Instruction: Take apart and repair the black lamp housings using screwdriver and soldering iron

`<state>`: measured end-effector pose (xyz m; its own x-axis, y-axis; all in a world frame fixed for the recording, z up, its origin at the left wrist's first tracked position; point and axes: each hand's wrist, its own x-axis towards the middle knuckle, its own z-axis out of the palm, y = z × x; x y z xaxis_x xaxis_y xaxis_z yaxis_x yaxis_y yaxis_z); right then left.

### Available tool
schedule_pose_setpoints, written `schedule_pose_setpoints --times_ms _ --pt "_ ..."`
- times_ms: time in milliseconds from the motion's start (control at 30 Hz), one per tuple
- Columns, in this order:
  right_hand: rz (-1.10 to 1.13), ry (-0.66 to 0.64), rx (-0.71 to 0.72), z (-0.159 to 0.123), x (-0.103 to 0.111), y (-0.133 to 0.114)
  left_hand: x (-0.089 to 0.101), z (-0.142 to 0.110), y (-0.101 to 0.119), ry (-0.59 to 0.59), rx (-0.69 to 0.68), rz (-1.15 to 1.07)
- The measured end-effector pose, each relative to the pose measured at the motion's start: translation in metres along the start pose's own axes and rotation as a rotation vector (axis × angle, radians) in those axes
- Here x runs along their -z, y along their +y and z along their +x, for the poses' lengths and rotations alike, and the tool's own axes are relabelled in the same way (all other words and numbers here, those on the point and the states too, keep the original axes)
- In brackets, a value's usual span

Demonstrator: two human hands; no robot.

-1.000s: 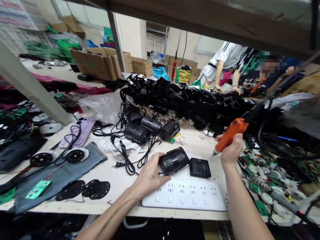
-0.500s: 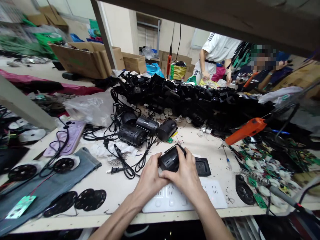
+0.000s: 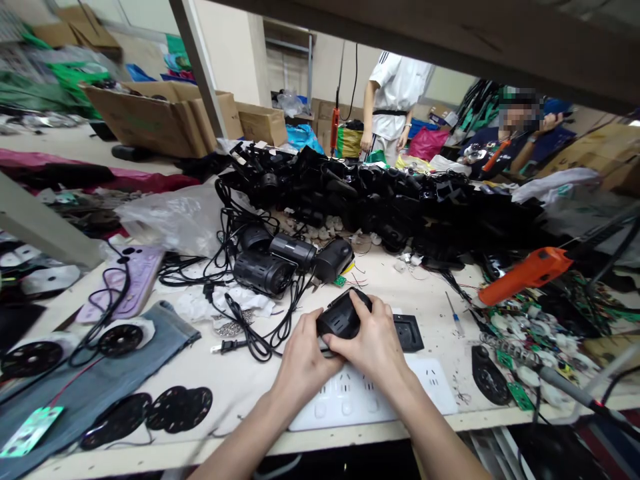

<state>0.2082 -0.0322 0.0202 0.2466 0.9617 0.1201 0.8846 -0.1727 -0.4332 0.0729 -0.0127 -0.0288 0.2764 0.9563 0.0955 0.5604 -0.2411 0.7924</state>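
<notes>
Between both hands is a black plastic housing (image 3: 342, 316) with vent slots, held just above the worktable. My left hand (image 3: 307, 350) grips its left end, fingers closed round it. My right hand (image 3: 370, 333) is closed on the right end, index finger on top and thumb along the near side. Under my wrists lies a white power strip (image 3: 325, 410). To the right of the hands is a black rectangular plastic part (image 3: 409, 332). Beyond them sit several black cylindrical housings (image 3: 264, 271) with cables, and a small green circuit board (image 3: 341, 281).
An orange electric screwdriver (image 3: 525, 277) hangs at right, above a heap of circuit boards and wires (image 3: 520, 327). A small screwdriver (image 3: 456, 317) lies nearby. Black parts (image 3: 350, 193) are piled across the back. A purple phone (image 3: 125, 283) and denim cloth (image 3: 115, 373) lie left. Two people are beyond.
The hanging orange screwdriver has swung right and nearer. The person in white has straightened up and shifted left. My hands keep hold of the housing, which is slightly turned.
</notes>
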Motion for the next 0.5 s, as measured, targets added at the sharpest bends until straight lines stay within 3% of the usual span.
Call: schedule_pose_setpoints --times_ms 267,433,500 --pt "0.154 0.226 0.104 -0.012 -0.004 0.009 0.006 0.002 0.007 -0.007 0.037 -0.029" --pt "0.526 0.145 -0.106 0.009 0.025 0.028 0.003 0.002 0.003 -0.018 0.058 0.003" --pt "0.479 0.233 -0.165 0.026 0.035 0.042 0.003 0.002 0.002 -0.032 0.074 0.013"
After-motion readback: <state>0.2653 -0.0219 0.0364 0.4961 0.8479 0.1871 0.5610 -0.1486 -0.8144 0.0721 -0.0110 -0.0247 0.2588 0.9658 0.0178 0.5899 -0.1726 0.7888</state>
